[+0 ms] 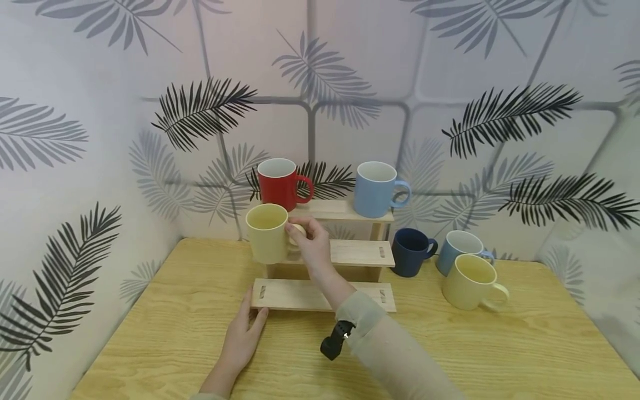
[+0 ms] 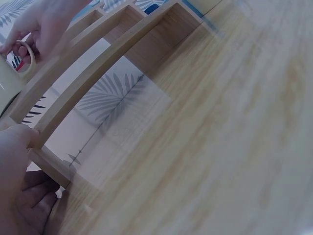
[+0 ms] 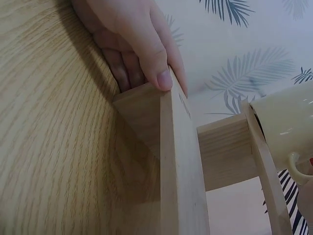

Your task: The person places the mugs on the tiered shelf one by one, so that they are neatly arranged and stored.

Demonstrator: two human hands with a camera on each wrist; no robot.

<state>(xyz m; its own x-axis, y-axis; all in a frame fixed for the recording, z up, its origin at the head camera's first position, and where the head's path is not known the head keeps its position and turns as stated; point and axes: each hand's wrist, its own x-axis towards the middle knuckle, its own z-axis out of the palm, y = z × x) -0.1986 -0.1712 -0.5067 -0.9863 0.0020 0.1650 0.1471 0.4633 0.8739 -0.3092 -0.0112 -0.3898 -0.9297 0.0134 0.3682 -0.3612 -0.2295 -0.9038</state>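
Note:
A three-step wooden rack (image 1: 305, 295) stands on the table. My right hand (image 1: 316, 251) pinches the handle of a pale yellow mug (image 1: 266, 240), upright at the left end of the middle step. In the right wrist view the base of this mug (image 3: 286, 125) is at the step's surface; whether its full weight rests there I cannot tell. My left hand (image 1: 241, 338) grips the left end of the lowest step, thumb on the front edge, fingers around the side, as the right wrist view shows. On the top step are a red mug (image 1: 276, 189) and a light blue mug (image 1: 374, 191).
Right of the rack, a dark blue mug (image 1: 409, 255), another light blue mug (image 1: 457, 247) and a second yellow mug (image 1: 467, 286) stand close together on the wooden table (image 1: 540, 344). Leaf-patterned walls (image 1: 350, 66) rise behind the table and on its left.

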